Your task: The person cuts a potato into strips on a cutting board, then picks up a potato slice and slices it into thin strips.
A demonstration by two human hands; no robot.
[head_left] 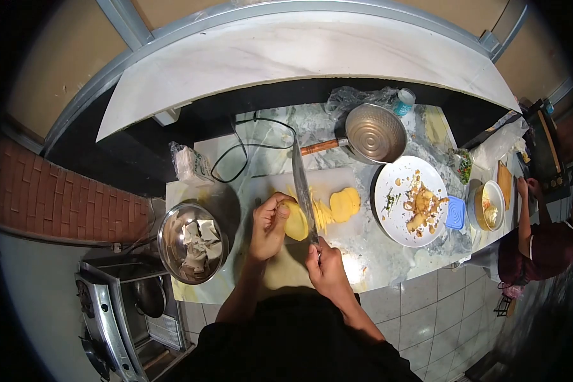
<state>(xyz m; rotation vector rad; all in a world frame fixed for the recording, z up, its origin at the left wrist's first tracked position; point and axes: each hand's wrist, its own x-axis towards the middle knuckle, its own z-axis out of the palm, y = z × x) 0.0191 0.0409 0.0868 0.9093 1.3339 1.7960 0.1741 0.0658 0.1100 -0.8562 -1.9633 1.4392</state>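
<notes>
My left hand (268, 228) is closed around a few yellow potato slices (297, 223), thumb lying over them. In my right hand (328, 267) is the handle of a kitchen knife (303, 186), its long blade pointing away from me and passing close along the right side of the held slices. Both hands are over the front of a pale cutting board (267, 186). Thin potato strips (323, 216) lie on the board just right of the blade. Beyond them, at the board's right side, rests an overlapping stack of potato slices (345, 204).
Left stands a metal bowl (164, 239) with pale folded pieces inside. A saucepan (375, 132) and a white plate (391, 181) with peelings sit to the right, beside a blue lid (456, 212). A black cable (243, 146) loops behind. Another person (535, 251) works at far right.
</notes>
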